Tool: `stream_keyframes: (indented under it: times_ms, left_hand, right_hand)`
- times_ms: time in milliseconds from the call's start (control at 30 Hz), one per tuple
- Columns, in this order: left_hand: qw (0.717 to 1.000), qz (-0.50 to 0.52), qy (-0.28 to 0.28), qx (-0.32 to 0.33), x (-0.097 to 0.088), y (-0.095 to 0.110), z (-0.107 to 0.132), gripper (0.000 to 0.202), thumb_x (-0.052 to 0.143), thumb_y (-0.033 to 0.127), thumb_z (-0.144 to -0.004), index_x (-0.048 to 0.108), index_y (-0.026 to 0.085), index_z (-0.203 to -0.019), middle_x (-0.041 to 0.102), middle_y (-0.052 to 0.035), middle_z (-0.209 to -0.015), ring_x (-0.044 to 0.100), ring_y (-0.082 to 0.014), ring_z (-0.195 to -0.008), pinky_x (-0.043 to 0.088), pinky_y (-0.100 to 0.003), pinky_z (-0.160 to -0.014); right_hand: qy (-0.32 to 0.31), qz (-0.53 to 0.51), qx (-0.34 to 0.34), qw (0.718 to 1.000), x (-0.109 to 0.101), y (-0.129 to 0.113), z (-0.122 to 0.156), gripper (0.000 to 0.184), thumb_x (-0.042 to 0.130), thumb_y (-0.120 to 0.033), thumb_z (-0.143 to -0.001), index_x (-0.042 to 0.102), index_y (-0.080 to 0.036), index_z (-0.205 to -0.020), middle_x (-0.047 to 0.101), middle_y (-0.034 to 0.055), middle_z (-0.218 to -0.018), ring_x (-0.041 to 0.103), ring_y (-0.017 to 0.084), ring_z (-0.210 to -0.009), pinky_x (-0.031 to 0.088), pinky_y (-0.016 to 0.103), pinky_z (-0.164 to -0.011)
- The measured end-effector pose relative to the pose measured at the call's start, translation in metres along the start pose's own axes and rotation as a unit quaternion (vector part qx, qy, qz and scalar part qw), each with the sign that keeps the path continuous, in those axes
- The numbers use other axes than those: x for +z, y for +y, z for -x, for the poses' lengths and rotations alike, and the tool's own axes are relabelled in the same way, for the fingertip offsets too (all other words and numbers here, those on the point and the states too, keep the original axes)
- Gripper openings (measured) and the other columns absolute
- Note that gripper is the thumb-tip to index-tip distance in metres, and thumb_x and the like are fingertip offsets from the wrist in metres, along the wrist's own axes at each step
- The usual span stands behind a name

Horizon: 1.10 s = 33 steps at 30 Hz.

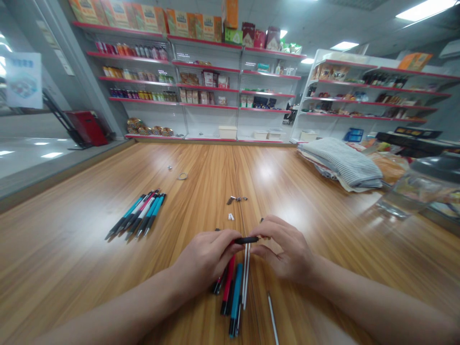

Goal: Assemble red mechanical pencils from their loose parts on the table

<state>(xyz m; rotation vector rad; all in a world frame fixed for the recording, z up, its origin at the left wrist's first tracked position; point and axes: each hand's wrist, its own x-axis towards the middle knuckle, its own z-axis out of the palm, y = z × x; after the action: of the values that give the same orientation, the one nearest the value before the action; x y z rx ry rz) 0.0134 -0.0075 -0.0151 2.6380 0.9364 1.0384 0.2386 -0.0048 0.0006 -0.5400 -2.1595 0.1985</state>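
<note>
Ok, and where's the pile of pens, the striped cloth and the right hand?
Pile of pens (138, 215), head view, on the middle of the pens.
Striped cloth (339, 163), head view, on the top of the folded stack.
Right hand (287, 249), head view, on the back of the hand.

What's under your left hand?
Below your left hand, a red pen and a black pen tip stick out on the wooden table; whatever lies under the palm is hidden.

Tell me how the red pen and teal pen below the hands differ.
The red pen has a red barrel, the teal pen a teal one. The red pen lies left of the teal pen, whose tip reaches closer to the person. Both have black tips and lie on the wooden table.
</note>
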Motion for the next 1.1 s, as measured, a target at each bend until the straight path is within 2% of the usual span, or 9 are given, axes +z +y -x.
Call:
stream_keyframes:
  times_ms: [133, 233, 333, 500, 633, 800, 900, 967, 1100]
  left_hand:
    - [1.000, 0.003, -0.005, -0.001, 0.000, 0.002, 0.001, 0.015, 0.052, 0.021, -0.091, 0.055, 0.020, -0.106, 0.066, 0.0002, -0.082, 0.062, -0.0123, -0.070, 0.046, -0.023, -0.065]
    - [1.000, 0.004, -0.003, -0.009, -0.001, 0.004, 0.000, 0.017, 0.054, 0.023, -0.091, 0.053, 0.020, -0.108, 0.066, 0.0000, -0.084, 0.061, -0.0121, -0.071, 0.046, -0.023, -0.065]
    - [1.000, -0.007, -0.023, -0.004, -0.003, 0.005, -0.002, 0.011, 0.050, 0.023, -0.092, 0.054, 0.020, -0.102, 0.063, -0.0004, -0.081, 0.058, -0.0123, -0.068, 0.044, -0.024, -0.062]
    - [0.999, -0.031, -0.044, 0.000, -0.003, 0.007, -0.003, 0.015, 0.044, 0.021, -0.094, 0.056, 0.019, -0.103, 0.060, -0.0017, -0.079, 0.057, -0.0139, -0.068, 0.044, -0.025, -0.062]
    - [0.998, -0.048, -0.046, -0.005, -0.004, 0.008, -0.003, 0.018, 0.047, 0.026, -0.094, 0.053, 0.020, -0.110, 0.065, -0.0016, -0.086, 0.061, -0.0147, -0.072, 0.045, -0.026, -0.063]
    - [0.993, -0.096, -0.066, -0.006, -0.004, 0.009, -0.004, 0.016, 0.038, 0.024, -0.096, 0.054, 0.021, -0.096, 0.062, 0.0001, -0.077, 0.060, -0.0154, -0.066, 0.042, -0.027, -0.057]
    - [0.993, -0.091, -0.071, -0.017, -0.005, 0.010, -0.004, 0.015, 0.043, 0.031, -0.095, 0.052, 0.022, -0.103, 0.063, 0.0001, -0.084, 0.061, -0.0159, -0.071, 0.044, -0.027, -0.060]
    - [0.993, -0.091, -0.071, -0.016, -0.005, 0.011, -0.004, 0.016, 0.045, 0.034, -0.094, 0.051, 0.022, -0.104, 0.062, 0.0003, -0.085, 0.060, -0.0153, -0.070, 0.043, -0.027, -0.059]
    - [0.990, -0.127, -0.066, -0.001, -0.005, 0.012, -0.004, 0.019, 0.038, 0.027, -0.096, 0.051, 0.021, -0.084, 0.053, 0.0003, -0.074, 0.051, -0.0138, -0.059, 0.038, -0.026, -0.052]
  right_hand:
    - [0.000, -0.002, -0.008, 1.000, 0.000, -0.001, -0.001, 0.027, 0.055, -0.004, -0.084, 0.057, -0.016, -0.109, 0.064, 0.0066, -0.086, 0.053, 0.016, -0.075, 0.046, 0.031, -0.068]
    - [0.002, 0.023, -0.005, 1.000, 0.000, 0.001, -0.001, 0.022, 0.058, -0.007, -0.085, 0.059, -0.015, -0.105, 0.063, 0.0054, -0.081, 0.051, 0.016, -0.071, 0.044, 0.030, -0.065]
    - [-0.015, 0.044, 0.004, 0.999, 0.000, 0.001, -0.001, 0.014, 0.061, -0.014, -0.085, 0.060, -0.014, -0.099, 0.061, 0.0043, -0.075, 0.048, 0.015, -0.068, 0.041, 0.030, -0.062]
    - [-0.029, 0.038, -0.005, 0.999, -0.001, -0.001, -0.001, 0.022, 0.059, -0.011, -0.084, 0.056, -0.012, -0.106, 0.062, 0.0068, -0.085, 0.049, 0.016, -0.074, 0.042, 0.031, -0.067]
    - [-0.037, 0.072, -0.009, 0.997, 0.000, 0.001, 0.000, 0.003, 0.057, -0.015, -0.087, 0.059, -0.014, -0.090, 0.058, 0.0034, -0.071, 0.044, 0.015, -0.065, 0.037, 0.031, -0.063]
    - [-0.073, 0.054, -0.008, 0.996, 0.000, 0.001, 0.001, 0.020, 0.059, -0.017, -0.086, 0.056, -0.013, -0.105, 0.062, 0.0069, -0.087, 0.049, 0.017, -0.075, 0.040, 0.032, -0.068]
    - [-0.074, 0.078, -0.005, 0.994, 0.001, 0.001, 0.001, 0.008, 0.054, -0.014, -0.088, 0.058, -0.015, -0.095, 0.059, 0.0040, -0.075, 0.044, 0.015, -0.067, 0.036, 0.031, -0.063]
    - [-0.071, 0.076, 0.000, 0.995, 0.001, 0.001, 0.001, 0.008, 0.054, -0.016, -0.088, 0.057, -0.014, -0.096, 0.059, 0.0046, -0.075, 0.044, 0.016, -0.067, 0.036, 0.031, -0.063]
    - [-0.089, 0.066, -0.016, 0.994, 0.000, -0.001, 0.000, 0.021, 0.058, -0.018, -0.086, 0.055, -0.013, -0.107, 0.061, 0.0070, -0.087, 0.047, 0.017, -0.074, 0.039, 0.032, -0.067]
